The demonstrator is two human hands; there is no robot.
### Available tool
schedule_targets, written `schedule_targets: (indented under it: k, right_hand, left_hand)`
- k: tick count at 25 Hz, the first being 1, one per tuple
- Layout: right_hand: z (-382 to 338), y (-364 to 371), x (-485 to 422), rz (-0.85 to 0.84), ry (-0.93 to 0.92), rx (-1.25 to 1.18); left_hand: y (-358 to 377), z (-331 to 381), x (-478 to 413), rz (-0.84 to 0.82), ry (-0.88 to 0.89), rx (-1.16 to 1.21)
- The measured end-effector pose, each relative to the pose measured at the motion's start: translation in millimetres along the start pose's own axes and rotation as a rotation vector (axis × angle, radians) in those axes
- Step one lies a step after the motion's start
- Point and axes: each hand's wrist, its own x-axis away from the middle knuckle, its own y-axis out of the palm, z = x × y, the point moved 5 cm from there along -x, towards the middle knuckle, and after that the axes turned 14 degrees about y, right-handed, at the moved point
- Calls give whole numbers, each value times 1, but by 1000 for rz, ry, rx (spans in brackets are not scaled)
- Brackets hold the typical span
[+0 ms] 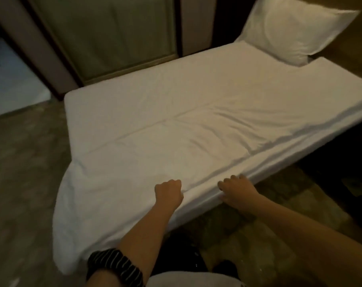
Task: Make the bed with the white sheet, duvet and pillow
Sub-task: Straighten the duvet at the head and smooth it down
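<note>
The white sheet [196, 104] is spread over the whole mattress, creased along the middle. Its near-left corner [72, 214] hangs loose to the floor, not yet tucked. At the near edge the left hand [168, 193] is a fist bunching the sheet, and the right hand [236, 189] curls its fingers over the sheet at the edge. The pillow [296, 32] leans at the far-right corner. No separate duvet can be made out, so tucking, duvet and pillow placement seem left.
</note>
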Motion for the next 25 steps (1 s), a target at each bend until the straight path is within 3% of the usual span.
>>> schedule_targets:
  k: [5,11,19,23,25]
  right_hand:
    - [14,6,-60,22,-145,102]
    - [9,59,-146,1,-199,141]
    - [-18,136,-250,43,-300,336]
    - [-25,161,-265,140,-516,334]
    - [-26,161,-261,96,-654,298]
  left_hand:
    - [19,-18,-16,37,-205,51]
    - [72,-30,-86,24,-238,21]
    - [143,-63,-152,-163,-477,-15]
    - [174,-63,-163,-297,-292,96]
    - [170,-61,-157,-294,-253,167]
